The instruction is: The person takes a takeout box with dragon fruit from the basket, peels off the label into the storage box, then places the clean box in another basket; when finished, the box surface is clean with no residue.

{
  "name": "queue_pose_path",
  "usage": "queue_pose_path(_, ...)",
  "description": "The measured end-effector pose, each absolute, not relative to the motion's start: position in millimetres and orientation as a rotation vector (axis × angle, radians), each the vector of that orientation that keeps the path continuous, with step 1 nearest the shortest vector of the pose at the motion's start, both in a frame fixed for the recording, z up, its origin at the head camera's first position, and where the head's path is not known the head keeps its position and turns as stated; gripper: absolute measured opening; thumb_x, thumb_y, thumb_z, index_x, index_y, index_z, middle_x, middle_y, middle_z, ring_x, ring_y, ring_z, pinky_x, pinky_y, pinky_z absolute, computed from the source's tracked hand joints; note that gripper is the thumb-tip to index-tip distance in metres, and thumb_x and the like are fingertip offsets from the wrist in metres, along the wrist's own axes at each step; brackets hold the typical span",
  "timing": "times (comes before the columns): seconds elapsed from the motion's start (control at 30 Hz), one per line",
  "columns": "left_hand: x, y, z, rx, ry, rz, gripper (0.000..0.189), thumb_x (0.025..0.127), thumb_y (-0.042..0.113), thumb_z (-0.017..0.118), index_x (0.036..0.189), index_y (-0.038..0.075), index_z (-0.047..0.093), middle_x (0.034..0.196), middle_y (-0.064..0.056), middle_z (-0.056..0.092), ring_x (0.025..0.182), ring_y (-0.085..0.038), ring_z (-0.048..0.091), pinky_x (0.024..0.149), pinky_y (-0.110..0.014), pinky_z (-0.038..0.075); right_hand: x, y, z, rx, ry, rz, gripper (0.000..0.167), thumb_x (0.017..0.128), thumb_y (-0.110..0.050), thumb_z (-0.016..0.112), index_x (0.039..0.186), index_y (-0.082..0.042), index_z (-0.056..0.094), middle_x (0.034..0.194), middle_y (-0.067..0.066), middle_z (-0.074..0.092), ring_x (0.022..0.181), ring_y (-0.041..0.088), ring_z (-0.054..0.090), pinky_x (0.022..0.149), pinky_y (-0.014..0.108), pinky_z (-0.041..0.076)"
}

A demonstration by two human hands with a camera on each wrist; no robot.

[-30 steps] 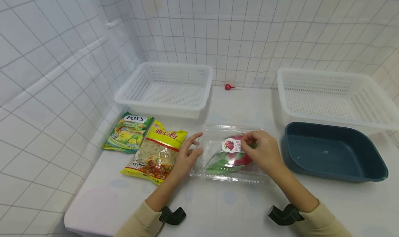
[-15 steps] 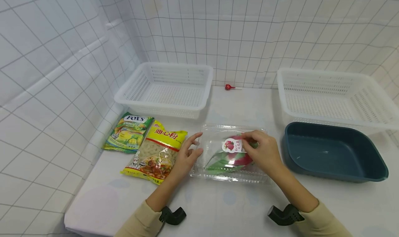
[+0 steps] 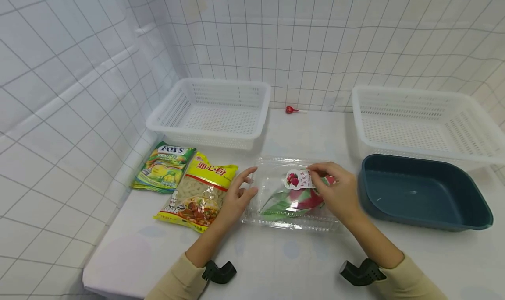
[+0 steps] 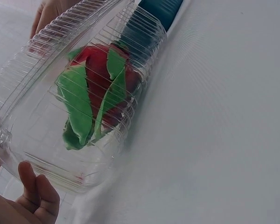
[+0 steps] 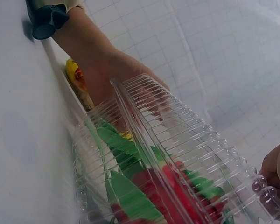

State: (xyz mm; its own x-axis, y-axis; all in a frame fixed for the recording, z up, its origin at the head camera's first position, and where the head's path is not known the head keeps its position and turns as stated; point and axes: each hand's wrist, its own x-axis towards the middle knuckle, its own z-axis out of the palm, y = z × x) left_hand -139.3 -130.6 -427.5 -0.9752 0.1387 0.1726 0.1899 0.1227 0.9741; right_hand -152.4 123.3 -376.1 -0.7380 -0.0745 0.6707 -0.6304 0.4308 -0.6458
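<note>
In the head view, a clear plastic clamshell box (image 3: 272,190) lies closed on the table, with a red dragon fruit (image 4: 99,79) with green leaf-like scales inside. A white sticker (image 3: 298,179) with red fruit pictures and pink writing is at the top of the lid. The thumb and forefinger of my right hand (image 3: 338,190) pinch the right end of this sticker. Against the left end of the box, my left hand (image 3: 236,197) rests with thumb and fingers apart. The left wrist view shows some of its fingertips (image 4: 46,196) beside the box's corner.
White baskets stand at the back left (image 3: 225,120) and back right (image 3: 418,129). A dark blue basin (image 3: 426,195) is right of the box. A yellow pasta bag (image 3: 201,190) and a green Fox's candy bag (image 3: 163,166) lie left. Near the wall is a red lollipop (image 3: 291,110).
My right hand has moved slightly to the right, and the pinched sticker has shifted right and a little away from me. My left hand and the box stay about where they were.
</note>
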Motion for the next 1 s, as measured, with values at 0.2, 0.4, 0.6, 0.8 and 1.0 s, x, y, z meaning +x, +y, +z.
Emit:
queue_pose_path(0.2,-139.2,-131.8,-428.0,-0.339,-2.325,-2.024,0.047,0.097,0.012,0.057,0.143,0.010,0.047,0.116,-0.020,0.043,0.051,-0.008,0.033,0.051,-0.018,0.034,-153.8,123.0,-374.9,0.570,-2.078,1.316,0.017,0.078,0.011,0.073,0.091,-0.001,0.075,0.086,0.006,0.072,0.074,0.009,0.061,0.070,0.012,0.047)
queue_pose_path(0.4,-138.8,-131.7,-427.2,-0.351,-2.315,-2.027,0.047,0.096,0.011,0.056,0.142,0.009,0.047,0.118,-0.021,0.043,0.051,-0.008,0.033,0.051,-0.018,0.034,-155.7,128.9,-371.9,0.546,-2.082,1.343,0.016,0.080,0.011,0.072,0.091,0.000,0.074,0.086,0.008,0.073,0.077,0.003,0.061,0.070,0.011,0.047)
queue_pose_path(0.6,-139.7,-131.0,-427.2,-0.370,-2.306,-2.029,0.047,0.096,0.010,0.056,0.142,0.008,0.047,0.117,-0.022,0.043,0.050,-0.008,0.033,0.051,-0.018,0.034,-154.5,140.7,-361.0,0.457,-2.107,1.412,0.012,0.083,0.009,0.070,0.093,0.003,0.073,0.087,0.013,0.072,0.078,-0.001,0.061,0.067,0.010,0.046)
queue_pose_path(0.8,-139.9,-130.9,-427.3,-0.370,-2.310,-2.023,0.047,0.096,0.010,0.056,0.142,0.008,0.047,0.116,-0.023,0.043,0.050,-0.007,0.033,0.051,-0.018,0.034,-157.1,153.8,-352.0,0.390,-2.108,1.456,0.011,0.084,0.009,0.069,0.093,0.004,0.073,0.088,0.010,0.071,0.078,0.000,0.062,0.072,0.011,0.047)
queue_pose_path(1.0,-139.7,-131.5,-428.3,-0.359,-2.319,-2.014,0.047,0.096,0.011,0.056,0.143,0.009,0.046,0.116,-0.024,0.042,0.050,-0.007,0.033,0.050,-0.018,0.034,-156.6,167.0,-348.1,0.364,-2.109,1.474,0.011,0.084,0.009,0.068,0.093,0.005,0.073,0.087,-0.005,0.071,0.075,0.001,0.063,0.070,0.011,0.047)
